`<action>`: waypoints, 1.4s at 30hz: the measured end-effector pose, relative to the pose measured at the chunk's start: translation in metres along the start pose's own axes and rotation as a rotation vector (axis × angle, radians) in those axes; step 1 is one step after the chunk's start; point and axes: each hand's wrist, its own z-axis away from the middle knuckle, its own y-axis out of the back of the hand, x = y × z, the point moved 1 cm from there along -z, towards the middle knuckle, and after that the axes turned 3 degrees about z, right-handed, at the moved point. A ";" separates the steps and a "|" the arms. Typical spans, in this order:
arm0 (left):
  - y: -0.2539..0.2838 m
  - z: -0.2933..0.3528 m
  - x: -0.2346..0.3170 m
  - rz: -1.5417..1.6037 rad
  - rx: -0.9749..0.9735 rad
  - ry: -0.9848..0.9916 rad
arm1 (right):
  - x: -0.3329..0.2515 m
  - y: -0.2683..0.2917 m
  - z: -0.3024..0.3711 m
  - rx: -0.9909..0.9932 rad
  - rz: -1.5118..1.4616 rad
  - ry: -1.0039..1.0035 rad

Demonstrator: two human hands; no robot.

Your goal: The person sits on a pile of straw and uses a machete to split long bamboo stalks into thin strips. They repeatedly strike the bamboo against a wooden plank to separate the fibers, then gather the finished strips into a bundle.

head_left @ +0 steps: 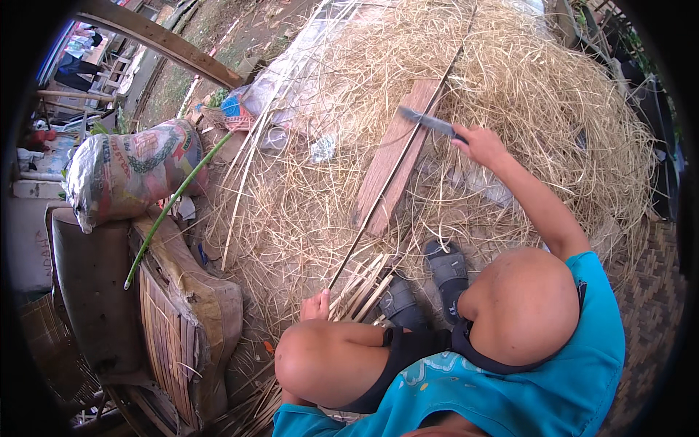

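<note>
In my right hand [480, 146] is the dark handle of a knife [433, 122], its broad grey blade pointing left over a reddish wooden board [393, 156]. A long, thin dark strip [386, 188], seemingly bamboo, runs lengthwise over the board, and the blade crosses it; whether the edge touches the strip I cannot tell. Beside my left knee, my left hand [315, 306] has its fingers closed on the strip's near end. The far end of the strip reaches up over the pile of pale shavings. Several split pale strips [360, 291] lie between my left hand and my feet.
Curly pale shavings [539, 109] are heaped at the far right and scattered around the board. To the left, a stuffed woven sack [142, 164] rests by a worn, broken armchair [189, 306], with a green stalk [175, 200] leaning across. A wooden beam [160, 42] spans the upper left.
</note>
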 end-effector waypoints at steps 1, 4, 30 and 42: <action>0.012 0.011 0.006 0.024 -0.048 0.081 | 0.017 0.009 -0.011 -0.005 0.038 -0.111; 0.022 0.037 -0.005 0.016 -0.027 0.111 | 0.054 0.034 -0.034 0.134 0.070 -0.227; -0.040 -0.046 0.030 0.013 0.036 -0.202 | 0.016 0.016 -0.006 0.129 -0.257 -0.292; -0.026 -0.011 -0.057 0.284 -0.191 0.164 | -0.059 -0.030 0.032 -0.079 -0.352 -0.077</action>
